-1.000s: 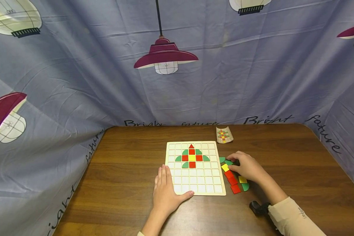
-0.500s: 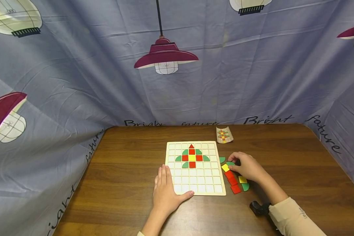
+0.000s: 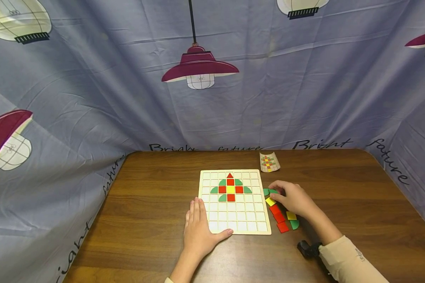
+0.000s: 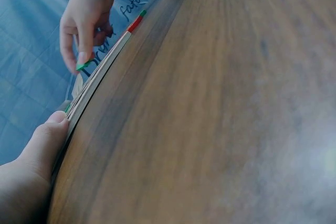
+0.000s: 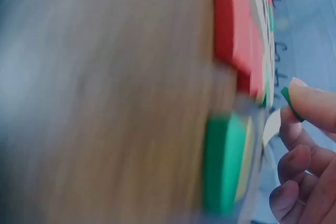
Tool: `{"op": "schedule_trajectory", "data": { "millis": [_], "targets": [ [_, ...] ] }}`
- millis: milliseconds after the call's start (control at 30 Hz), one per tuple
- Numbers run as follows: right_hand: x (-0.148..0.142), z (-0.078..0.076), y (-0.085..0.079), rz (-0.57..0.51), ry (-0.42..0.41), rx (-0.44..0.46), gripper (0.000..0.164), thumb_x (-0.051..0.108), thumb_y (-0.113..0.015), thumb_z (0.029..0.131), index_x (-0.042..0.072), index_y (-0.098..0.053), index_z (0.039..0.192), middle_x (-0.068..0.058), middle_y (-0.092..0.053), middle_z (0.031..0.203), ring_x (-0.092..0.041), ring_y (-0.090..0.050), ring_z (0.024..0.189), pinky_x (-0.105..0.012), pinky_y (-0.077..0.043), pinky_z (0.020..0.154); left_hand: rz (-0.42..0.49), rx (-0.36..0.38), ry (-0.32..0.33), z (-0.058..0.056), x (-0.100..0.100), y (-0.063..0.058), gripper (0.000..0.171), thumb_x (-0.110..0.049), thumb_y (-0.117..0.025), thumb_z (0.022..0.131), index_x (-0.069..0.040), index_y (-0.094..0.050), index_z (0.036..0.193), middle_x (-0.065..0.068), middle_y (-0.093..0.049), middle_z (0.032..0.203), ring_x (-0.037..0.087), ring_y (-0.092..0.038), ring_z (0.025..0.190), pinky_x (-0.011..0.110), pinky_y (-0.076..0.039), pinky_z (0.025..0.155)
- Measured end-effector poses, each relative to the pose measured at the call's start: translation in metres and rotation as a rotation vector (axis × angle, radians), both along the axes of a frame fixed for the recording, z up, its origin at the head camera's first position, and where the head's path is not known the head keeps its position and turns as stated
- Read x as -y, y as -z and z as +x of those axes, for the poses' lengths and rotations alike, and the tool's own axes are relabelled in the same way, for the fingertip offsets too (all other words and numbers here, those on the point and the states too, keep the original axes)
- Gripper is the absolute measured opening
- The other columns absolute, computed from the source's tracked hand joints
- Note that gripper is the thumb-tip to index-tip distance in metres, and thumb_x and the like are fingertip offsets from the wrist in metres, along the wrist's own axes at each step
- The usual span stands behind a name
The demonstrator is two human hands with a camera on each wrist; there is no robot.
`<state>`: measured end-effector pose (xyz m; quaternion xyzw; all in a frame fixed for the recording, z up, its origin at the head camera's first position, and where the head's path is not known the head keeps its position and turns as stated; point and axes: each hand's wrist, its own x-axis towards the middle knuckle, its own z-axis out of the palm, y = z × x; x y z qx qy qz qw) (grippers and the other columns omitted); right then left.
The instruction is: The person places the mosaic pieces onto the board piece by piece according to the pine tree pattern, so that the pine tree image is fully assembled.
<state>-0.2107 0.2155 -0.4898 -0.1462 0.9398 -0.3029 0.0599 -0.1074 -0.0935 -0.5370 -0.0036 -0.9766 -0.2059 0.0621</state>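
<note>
My left hand (image 3: 198,234) rests at the near left corner of a white grid board (image 3: 248,216), fingers straight on its left edge and thumb on its near edge. Red, green and yellow tiles make a pattern on the board's far half, with a red triangle (image 3: 230,175) on top. Just right of the board, my right hand (image 3: 294,198) pinches a green quarter-circle tile (image 5: 292,104) between thumb and fingers, lifted off the table in the right wrist view. Beneath that hand lie a yellow square tile (image 3: 270,201) and another green tile (image 3: 266,192).
A row of red square tiles (image 3: 279,217) lies along the board's right side. Beside it are a yellow tile (image 3: 291,215) and a green tile (image 3: 294,224). A small curled pattern card (image 3: 269,162) lies behind. Printed cloth (image 3: 212,118) hangs around the wooden table (image 3: 156,196).
My right hand has picked up the green quarter-circle tile and moved slightly left, towards the board. The left hand has stayed in place.
</note>
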Motion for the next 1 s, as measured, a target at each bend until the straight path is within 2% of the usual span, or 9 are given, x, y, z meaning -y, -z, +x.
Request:
{"op": "schedule_trajectory", "data": {
  "millis": [167, 333, 500, 833, 1000],
  "targets": [
    [0.021, 0.003, -0.003, -0.051, -0.038, 0.010, 0.025, 0.020, -0.069, 0.093, 0.015, -0.070, 0.117, 0.001, -0.066, 0.093, -0.015, -0.052, 0.078, -0.028, -0.043, 0.065, -0.002, 0.004, 0.000, 0.000, 0.001, -0.001, 0.137, -0.089, -0.061, 0.063, 0.004, -0.021, 0.156, 0.022, -0.022, 0.163, 0.036, -0.020, 0.153, 0.050, -0.022, 0.123],
    [0.046, 0.005, -0.002, -0.068, -0.054, 0.017, 0.021, 0.021, -0.071, 0.092, 0.018, -0.071, 0.112, 0.003, -0.062, 0.085, -0.013, -0.048, 0.068, -0.027, -0.041, 0.059, 0.011, 0.009, 0.001, 0.000, 0.001, -0.002, 0.137, -0.088, -0.062, 0.063, 0.004, -0.021, 0.155, 0.023, -0.021, 0.163, 0.036, -0.020, 0.153, 0.050, -0.022, 0.123],
    [0.066, 0.004, -0.001, -0.093, -0.051, 0.027, 0.019, 0.021, -0.074, 0.089, 0.018, -0.073, 0.108, 0.005, -0.066, 0.084, -0.012, -0.053, 0.069, -0.027, -0.044, 0.061, 0.012, 0.014, 0.002, 0.000, 0.000, -0.002, 0.136, -0.088, -0.062, 0.063, 0.004, -0.021, 0.156, 0.023, -0.021, 0.163, 0.036, -0.019, 0.153, 0.050, -0.022, 0.123],
    [0.092, 0.004, 0.003, -0.076, -0.045, -0.068, 0.017, 0.025, -0.080, 0.083, 0.023, -0.074, 0.099, 0.012, -0.070, 0.081, -0.005, -0.059, 0.074, -0.032, -0.050, 0.072, 0.005, 0.007, 0.000, 0.000, 0.001, -0.001, 0.137, -0.090, -0.060, 0.063, 0.003, -0.021, 0.156, 0.022, -0.021, 0.164, 0.036, -0.019, 0.153, 0.050, -0.022, 0.123],
    [0.097, 0.003, 0.004, -0.053, -0.031, -0.092, 0.015, 0.025, -0.081, 0.082, 0.023, -0.077, 0.096, 0.012, -0.071, 0.082, -0.006, -0.059, 0.079, -0.030, -0.049, 0.071, 0.015, 0.004, 0.005, 0.000, 0.000, -0.001, 0.137, -0.089, -0.061, 0.063, 0.004, -0.021, 0.156, 0.023, -0.021, 0.163, 0.036, -0.019, 0.153, 0.051, -0.022, 0.123]
  ]
}}
